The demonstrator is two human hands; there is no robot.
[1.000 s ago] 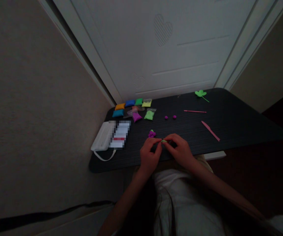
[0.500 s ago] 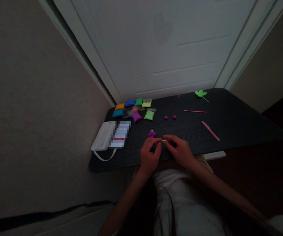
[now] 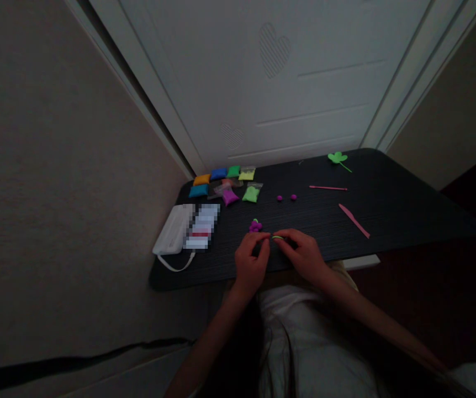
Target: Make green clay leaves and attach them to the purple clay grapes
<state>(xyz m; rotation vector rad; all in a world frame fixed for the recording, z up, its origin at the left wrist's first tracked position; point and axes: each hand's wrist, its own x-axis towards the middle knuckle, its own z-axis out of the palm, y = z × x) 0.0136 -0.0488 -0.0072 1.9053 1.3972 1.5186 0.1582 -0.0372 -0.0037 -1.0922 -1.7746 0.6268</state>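
My right hand (image 3: 302,251) pinches a thin, curved light-green clay strip (image 3: 278,237) between thumb and forefinger. My left hand (image 3: 253,258) has its thumb and forefinger brought together beside the strip's left end; a narrow gap seems to separate them, and whatever those fingertips may hold is too small to make out. Just beyond the left fingers lies a cluster of purple clay balls (image 3: 255,225) topped with a bit of green, partly hidden by that hand. Farther off rest two loose purple clay balls, one on the left (image 3: 279,198) and one on the right (image 3: 294,197).
Several bagged clay packs (image 3: 218,174) stand at the back left of the dark table (image 3: 403,204). A phone (image 3: 202,226) and a white case-like object (image 3: 174,229) with a cable lie left. Rightward are a thin pink tool (image 3: 328,188), a pink knife (image 3: 354,221) and a green clover shape (image 3: 338,158).
My left fingertips have drawn slightly leftward, away from the green strip's end. The strip stays in my right hand, and the things on the table have not moved.
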